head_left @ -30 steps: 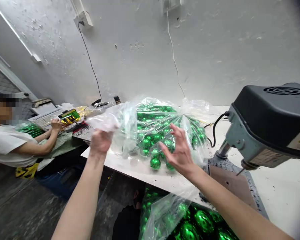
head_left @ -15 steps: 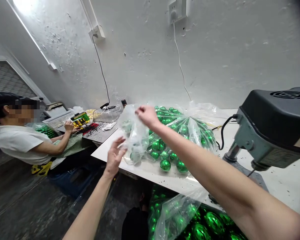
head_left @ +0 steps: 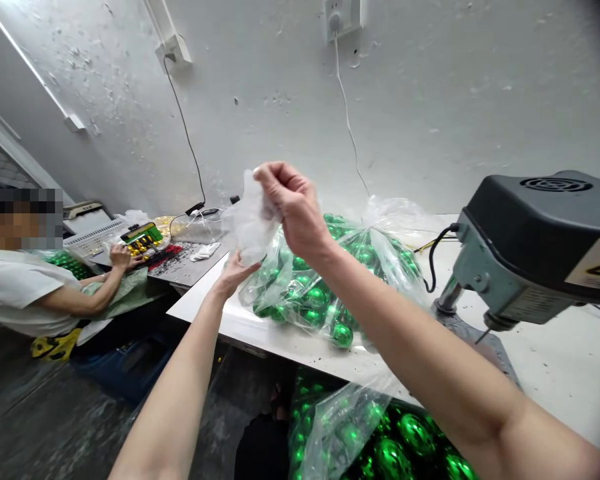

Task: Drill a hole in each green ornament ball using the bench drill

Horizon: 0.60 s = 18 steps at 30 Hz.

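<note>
A clear plastic bag (head_left: 300, 293) full of shiny green balls lies on the white table. Its crumpled, whitish mouth (head_left: 253, 223) is lifted above the table at the bag's left end. My right hand (head_left: 297, 207) pinches the top of that mouth, fingers closed on the film. Lower down, my left hand (head_left: 233, 275) is curled round the gathered plastic, thumb pointing right. Part of its fingers is hidden behind the film. Another tied clear bag (head_left: 375, 243) with green balls sits right behind, beyond my right forearm.
A bench drill (head_left: 525, 247) stands at the right of the table. Below the front edge is an open bag of green balls (head_left: 380, 440). At the left, a co-worker (head_left: 35, 287) handles gold pieces at a grey table (head_left: 183, 270). A blue plastic container (head_left: 120, 367) is on the floor.
My right hand has come nearer and raised the bag's mouth into a taller gathered piece. My left hand has moved in against the plastic. The view has shifted slightly right.
</note>
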Each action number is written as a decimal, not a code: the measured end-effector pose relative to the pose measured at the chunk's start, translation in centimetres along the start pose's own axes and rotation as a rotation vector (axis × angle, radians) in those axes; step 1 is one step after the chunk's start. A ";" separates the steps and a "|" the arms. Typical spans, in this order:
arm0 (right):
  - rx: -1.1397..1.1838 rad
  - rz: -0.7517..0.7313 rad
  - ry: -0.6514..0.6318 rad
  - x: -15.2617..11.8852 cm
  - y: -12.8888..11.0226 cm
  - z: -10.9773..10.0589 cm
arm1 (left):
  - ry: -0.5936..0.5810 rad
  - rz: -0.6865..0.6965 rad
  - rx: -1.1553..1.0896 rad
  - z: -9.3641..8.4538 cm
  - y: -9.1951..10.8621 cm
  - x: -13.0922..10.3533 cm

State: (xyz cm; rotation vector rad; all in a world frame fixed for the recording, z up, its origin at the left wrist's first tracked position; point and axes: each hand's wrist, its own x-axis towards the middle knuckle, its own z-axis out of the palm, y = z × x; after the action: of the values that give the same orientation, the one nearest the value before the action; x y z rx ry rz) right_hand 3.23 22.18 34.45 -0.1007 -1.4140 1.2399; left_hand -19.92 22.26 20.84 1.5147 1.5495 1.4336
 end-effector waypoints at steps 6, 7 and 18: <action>-0.263 0.073 0.203 1.8 1.6 -5.0 | 0.218 -0.082 -0.031 -3.5 -2.0 1.2; -0.315 0.062 0.200 1.8 2.1 -5.5 | 0.242 -0.077 -0.035 -4.3 -2.1 1.5; -0.975 0.152 -0.243 0.0 7.0 -4.3 | 0.407 0.185 -0.169 -3.1 2.8 6.2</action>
State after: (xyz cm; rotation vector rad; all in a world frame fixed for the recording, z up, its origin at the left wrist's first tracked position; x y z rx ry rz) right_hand 2.51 27.76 28.45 -0.7515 -2.1507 0.5849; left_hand -23.13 26.55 26.07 1.3513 1.4889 2.0248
